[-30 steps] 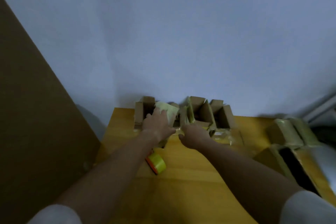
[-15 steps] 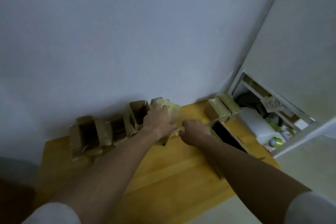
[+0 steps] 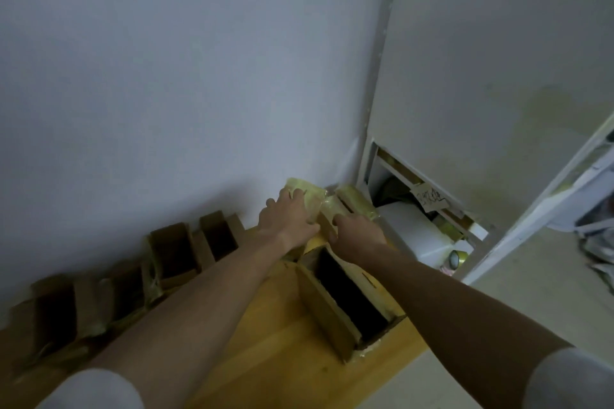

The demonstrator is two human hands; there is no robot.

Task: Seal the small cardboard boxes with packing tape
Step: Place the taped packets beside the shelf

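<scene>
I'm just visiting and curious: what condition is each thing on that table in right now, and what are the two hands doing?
Taped box: closed, wrapped in yellowish tape, under the left hand.
Left hand: laid over the taped box, fingers spread.
Right hand: against the neighbouring taped boxes; grip hidden.
Long box: open, dark inside.
Row of small boxes: open, flaps up, unsealed.
Tape roll: off the table, by the white shelf.

Both hands on taped boxes at the table's far corner

Left hand lies flat on a taped small box against the wall; right hand touches the neighbouring taped boxes; open empty boxes line the wall; a larger open box sits on the wooden table.
</scene>
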